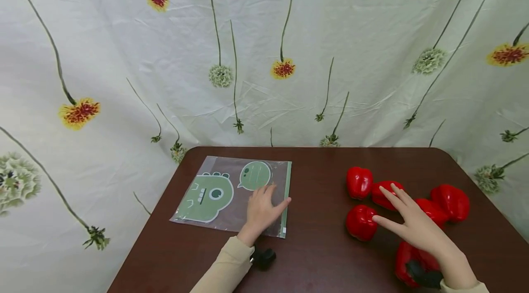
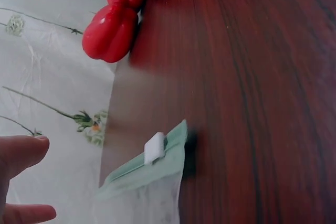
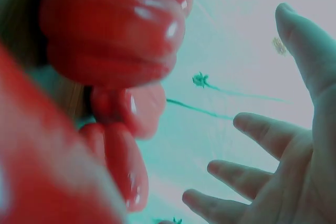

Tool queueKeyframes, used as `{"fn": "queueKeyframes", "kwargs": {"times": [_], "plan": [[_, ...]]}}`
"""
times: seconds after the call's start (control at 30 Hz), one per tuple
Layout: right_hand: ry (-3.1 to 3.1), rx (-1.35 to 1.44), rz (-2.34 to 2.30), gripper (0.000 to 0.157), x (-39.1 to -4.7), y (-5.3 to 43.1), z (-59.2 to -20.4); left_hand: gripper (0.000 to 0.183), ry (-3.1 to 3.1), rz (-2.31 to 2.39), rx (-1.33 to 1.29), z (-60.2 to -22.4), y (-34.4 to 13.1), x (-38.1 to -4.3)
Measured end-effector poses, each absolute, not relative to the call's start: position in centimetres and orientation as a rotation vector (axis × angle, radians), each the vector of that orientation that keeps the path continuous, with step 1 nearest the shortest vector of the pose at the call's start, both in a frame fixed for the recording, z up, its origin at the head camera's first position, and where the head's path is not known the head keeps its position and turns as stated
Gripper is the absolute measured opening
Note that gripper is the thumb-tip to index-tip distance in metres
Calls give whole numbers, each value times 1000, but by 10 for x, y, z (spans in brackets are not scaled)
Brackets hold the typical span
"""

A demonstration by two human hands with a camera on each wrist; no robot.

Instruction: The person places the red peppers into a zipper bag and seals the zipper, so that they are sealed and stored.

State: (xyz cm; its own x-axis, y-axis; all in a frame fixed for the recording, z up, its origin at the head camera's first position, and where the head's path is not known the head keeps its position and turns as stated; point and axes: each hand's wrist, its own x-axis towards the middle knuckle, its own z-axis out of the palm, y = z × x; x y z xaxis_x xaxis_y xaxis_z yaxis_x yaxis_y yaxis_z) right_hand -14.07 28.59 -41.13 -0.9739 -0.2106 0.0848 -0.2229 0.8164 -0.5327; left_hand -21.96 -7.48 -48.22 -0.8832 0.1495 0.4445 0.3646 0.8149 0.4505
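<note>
A clear zip bag [image 1: 239, 210] printed with a green cartoon monster and speech bubble lies flat on the table's left side. My left hand [image 1: 262, 208] is over the bag near its green zip edge, fingers spread and holding nothing. The white zip slider [image 2: 154, 148] shows at one end of that edge in the left wrist view. On the right, my right hand [image 1: 417, 224] reaches over several red bell peppers [image 1: 361, 222], fingers apart, gripping none of them. Its thumb tip overlaps the nearest-left pepper in the head view. Another pepper [image 1: 407, 261] sits beneath the right wrist.
The dark brown wooden table [image 1: 318, 256] ends at a far edge against a white cloth [image 1: 256, 100] with printed flowers. More red peppers [image 1: 450, 202] lie at the right. A black wrist mount [image 1: 263, 257] hangs by the left wrist.
</note>
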Motion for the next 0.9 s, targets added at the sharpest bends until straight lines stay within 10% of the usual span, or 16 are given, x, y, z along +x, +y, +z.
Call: {"fn": "queueKeyframes", "kwargs": {"times": [0.9], "plan": [[-2926,111,1403,61,-95,335,-458,28,-2644,-1021,-107,-507,-63,-228]]}}
